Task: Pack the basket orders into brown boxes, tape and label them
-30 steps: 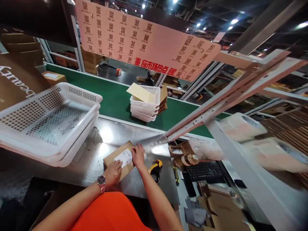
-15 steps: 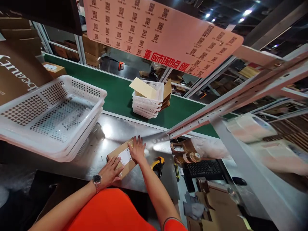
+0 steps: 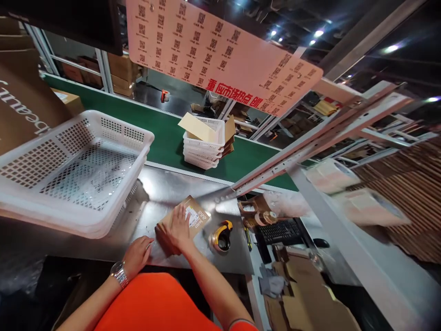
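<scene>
A small brown cardboard box (image 3: 195, 216) with a white printed label lies flat on the shiny steel table (image 3: 165, 193). My right hand (image 3: 178, 226) rests palm down on the box's near half, fingers stretched out flat. My left hand (image 3: 137, 254) sits on the table just left of the box, near the front edge, fingers loosely curled with nothing in them. A watch is on that wrist.
A stack of white perforated baskets (image 3: 76, 161) fills the table's left. A yellow-and-black tape dispenser (image 3: 222, 234) lies right of the box, then a keyboard (image 3: 279, 230) and tape rolls. Beyond is a green conveyor (image 3: 165, 133) carrying stacked baskets (image 3: 203, 147). A metal frame post (image 3: 330, 220) stands right.
My left hand has come off the box and drawn back to the table's edge. My right hand has slid down over the box's near half, and the label now shows.
</scene>
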The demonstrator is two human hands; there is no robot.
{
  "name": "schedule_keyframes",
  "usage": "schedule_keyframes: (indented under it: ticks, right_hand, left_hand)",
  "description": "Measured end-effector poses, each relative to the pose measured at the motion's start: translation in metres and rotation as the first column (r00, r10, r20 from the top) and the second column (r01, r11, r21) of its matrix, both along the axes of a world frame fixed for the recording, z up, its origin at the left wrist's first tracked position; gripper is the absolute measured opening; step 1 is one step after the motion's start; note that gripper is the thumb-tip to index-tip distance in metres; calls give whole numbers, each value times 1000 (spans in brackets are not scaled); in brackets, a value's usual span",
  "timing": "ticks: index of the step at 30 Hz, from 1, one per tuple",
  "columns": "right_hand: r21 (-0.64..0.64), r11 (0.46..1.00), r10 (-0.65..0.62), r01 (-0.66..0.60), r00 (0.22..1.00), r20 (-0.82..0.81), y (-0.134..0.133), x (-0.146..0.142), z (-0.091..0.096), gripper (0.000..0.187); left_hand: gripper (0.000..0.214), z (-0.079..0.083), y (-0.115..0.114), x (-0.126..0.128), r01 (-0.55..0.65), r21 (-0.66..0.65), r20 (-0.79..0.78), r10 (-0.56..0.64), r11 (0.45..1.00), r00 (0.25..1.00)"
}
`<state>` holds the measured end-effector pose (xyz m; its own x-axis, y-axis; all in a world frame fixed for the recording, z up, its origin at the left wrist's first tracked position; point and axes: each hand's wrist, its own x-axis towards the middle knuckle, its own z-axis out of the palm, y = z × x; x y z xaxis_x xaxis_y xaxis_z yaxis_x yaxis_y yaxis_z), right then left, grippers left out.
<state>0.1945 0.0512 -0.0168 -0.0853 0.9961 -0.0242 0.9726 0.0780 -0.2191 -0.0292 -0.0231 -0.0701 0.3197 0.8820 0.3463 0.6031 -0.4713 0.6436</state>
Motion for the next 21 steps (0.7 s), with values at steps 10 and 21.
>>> schedule_keyframes:
  ticks: [10,21]
  right_hand:
    - [-59,959,281,-278,958,52,-50,-21,-15,72]
    - [-116,923,370,-368,929,0,-55,-2,-5,71]
  left_hand:
    - [35,-2,5,-24,-37,-156,76,49,987,996]
    - [39,-7,-7,-7,47,-218,106,-24,975,994]
